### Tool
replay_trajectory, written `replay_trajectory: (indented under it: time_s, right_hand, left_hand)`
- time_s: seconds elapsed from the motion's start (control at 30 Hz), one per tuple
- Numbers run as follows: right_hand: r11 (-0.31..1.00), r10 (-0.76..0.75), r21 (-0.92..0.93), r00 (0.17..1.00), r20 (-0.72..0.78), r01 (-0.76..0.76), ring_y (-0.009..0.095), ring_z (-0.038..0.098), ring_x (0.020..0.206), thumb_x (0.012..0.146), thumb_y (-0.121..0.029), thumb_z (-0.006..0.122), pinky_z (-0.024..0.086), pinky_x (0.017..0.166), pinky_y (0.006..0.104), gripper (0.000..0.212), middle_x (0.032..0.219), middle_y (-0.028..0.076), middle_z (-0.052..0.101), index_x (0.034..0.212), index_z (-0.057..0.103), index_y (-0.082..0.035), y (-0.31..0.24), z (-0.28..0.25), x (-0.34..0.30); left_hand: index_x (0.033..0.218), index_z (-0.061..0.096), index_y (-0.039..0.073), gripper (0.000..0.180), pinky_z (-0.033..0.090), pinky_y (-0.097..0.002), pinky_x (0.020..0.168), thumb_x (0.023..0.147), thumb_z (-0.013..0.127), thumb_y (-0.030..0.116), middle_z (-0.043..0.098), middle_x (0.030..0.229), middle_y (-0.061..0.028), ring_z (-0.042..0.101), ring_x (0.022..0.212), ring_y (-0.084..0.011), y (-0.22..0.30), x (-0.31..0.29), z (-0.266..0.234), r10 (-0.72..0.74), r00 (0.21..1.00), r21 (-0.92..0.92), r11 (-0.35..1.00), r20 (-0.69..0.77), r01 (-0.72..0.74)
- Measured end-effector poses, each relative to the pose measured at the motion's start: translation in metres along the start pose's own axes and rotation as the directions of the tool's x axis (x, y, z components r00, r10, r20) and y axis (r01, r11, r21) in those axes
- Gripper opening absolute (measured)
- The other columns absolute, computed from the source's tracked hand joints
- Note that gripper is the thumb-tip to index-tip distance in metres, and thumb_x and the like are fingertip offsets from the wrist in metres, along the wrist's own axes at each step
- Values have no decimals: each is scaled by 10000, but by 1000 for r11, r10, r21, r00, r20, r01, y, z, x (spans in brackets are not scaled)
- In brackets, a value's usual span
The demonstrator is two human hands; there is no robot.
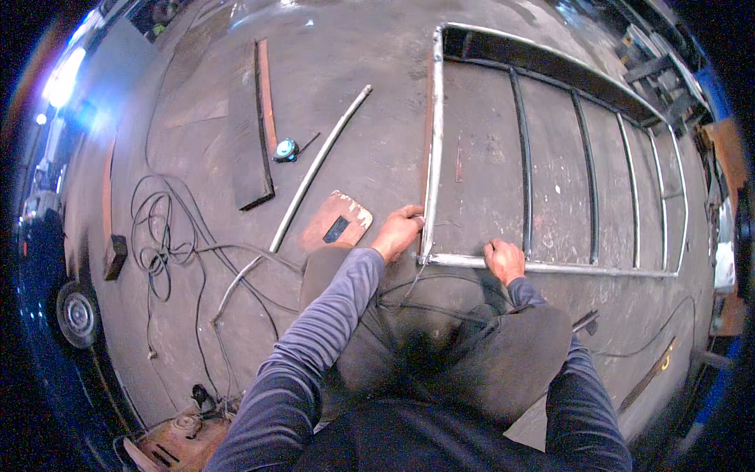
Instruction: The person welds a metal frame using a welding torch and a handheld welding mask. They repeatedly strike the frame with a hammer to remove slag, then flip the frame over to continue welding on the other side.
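A welded metal frame of square tube with several crossbars lies on the floor in front of me, reaching off to the right. My left hand is at its near left corner, fingers closed on the left-hand tube; part of the fingertips is hidden. On the near tube, a little right of that corner, my right hand rests with its fingers curled round the metal. By my left forearm lies a reddish-brown flat plate with a dark rectangular slot.
A long pale bent tube lies left of the frame. Beyond it are a blue tape measure and a dark beam. Coiled cables spread at the left, near a wheel. Timber and stacked parts stand at far right.
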State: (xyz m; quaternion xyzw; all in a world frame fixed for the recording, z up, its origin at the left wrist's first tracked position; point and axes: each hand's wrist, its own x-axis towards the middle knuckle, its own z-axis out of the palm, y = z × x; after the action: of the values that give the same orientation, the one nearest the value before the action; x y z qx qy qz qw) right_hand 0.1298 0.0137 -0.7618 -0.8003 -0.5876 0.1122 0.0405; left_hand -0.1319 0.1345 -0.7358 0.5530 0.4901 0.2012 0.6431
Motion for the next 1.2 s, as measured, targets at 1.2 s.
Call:
replay_trajectory:
  time_s: [1.2]
  right_hand:
    - [209, 158, 962, 977, 144, -176, 190, 584, 641, 898, -208, 524, 480, 581, 321, 227, 749, 102, 608, 964, 581, 1, 2, -45, -31]
  left_hand:
    - [1084, 538, -74, 521, 473, -455, 878, 814, 639, 359, 604, 1055, -308, 586, 1015, -430, -45, 40, 27, -15, 999, 471, 882, -37, 31]
